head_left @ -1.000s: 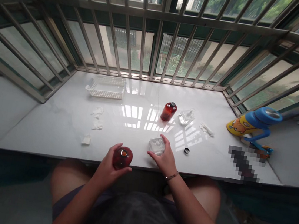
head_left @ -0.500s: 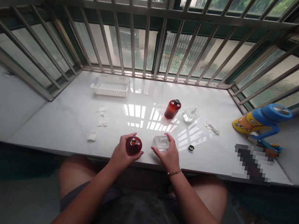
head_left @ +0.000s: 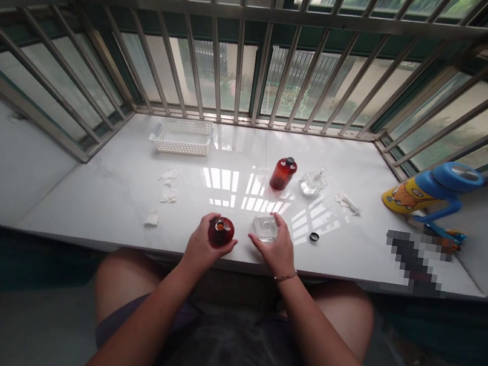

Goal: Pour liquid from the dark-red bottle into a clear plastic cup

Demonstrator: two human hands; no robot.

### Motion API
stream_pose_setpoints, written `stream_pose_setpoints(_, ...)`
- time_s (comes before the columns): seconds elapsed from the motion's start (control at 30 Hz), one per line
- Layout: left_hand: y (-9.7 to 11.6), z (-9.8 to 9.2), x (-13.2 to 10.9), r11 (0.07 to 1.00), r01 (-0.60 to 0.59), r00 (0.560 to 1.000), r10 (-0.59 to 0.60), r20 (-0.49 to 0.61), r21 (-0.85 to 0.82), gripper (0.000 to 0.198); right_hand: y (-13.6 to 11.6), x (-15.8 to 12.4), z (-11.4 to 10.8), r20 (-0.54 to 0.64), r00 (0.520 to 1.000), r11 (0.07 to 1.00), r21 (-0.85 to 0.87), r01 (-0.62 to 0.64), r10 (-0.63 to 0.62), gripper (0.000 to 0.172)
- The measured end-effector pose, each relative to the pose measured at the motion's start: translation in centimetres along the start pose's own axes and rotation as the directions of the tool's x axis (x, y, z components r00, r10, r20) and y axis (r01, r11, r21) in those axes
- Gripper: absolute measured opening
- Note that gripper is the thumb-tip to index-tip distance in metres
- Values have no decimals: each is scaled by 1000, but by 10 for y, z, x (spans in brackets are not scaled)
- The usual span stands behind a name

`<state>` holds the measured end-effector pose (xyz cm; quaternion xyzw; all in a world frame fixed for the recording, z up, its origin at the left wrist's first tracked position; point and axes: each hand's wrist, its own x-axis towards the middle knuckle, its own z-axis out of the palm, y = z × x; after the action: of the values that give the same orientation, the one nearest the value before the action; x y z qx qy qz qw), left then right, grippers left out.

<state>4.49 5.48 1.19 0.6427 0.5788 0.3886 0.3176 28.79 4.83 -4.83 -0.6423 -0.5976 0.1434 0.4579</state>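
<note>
My left hand (head_left: 201,244) is wrapped round a brown glass bottle (head_left: 225,239), its uncapped round mouth facing up towards me. Close by on the right, my right hand (head_left: 278,249) grips a clear square glass bottle (head_left: 264,227) at the white counter. The two bottles are a short way apart, not touching. A small black ring-like cap (head_left: 313,237) lies to the right of my right hand. Farther back stands a second brown bottle (head_left: 282,175) with a black cap, beside another clear glass bottle (head_left: 312,183).
A white plastic basket (head_left: 179,146) sits at the back left of the counter (head_left: 103,205). Crumpled tissue pieces (head_left: 169,196) lie on the left, another tissue (head_left: 347,204) on the right. A blue and yellow flask (head_left: 430,189) stands far right, near a blurred-out dark object (head_left: 413,263).
My left hand and the brown bottle have shifted slightly right and up, the bottle's mouth turning a little. My right hand keeps its hold. The whole view has moved slightly.
</note>
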Motion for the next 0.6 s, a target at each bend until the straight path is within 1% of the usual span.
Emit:
stream_pose_setpoints(0.23,0,0,-1,1000,17,1000,-17,0,-13,76,-3,0,0,3,1000,1000,-1,0,0,93)
stream_pose_setpoints(0.4,-4,0,-1,1000,11,1000,-11,10,-11,77,-3,0,0,5,1000,1000,-4,2,-2,92)
stream_pose_setpoints(0.6,-6,3,-2,1000,24,1000,-24,-14,-17,78,-4,-1,0,0,1000,1000,-18,13,-13,92)
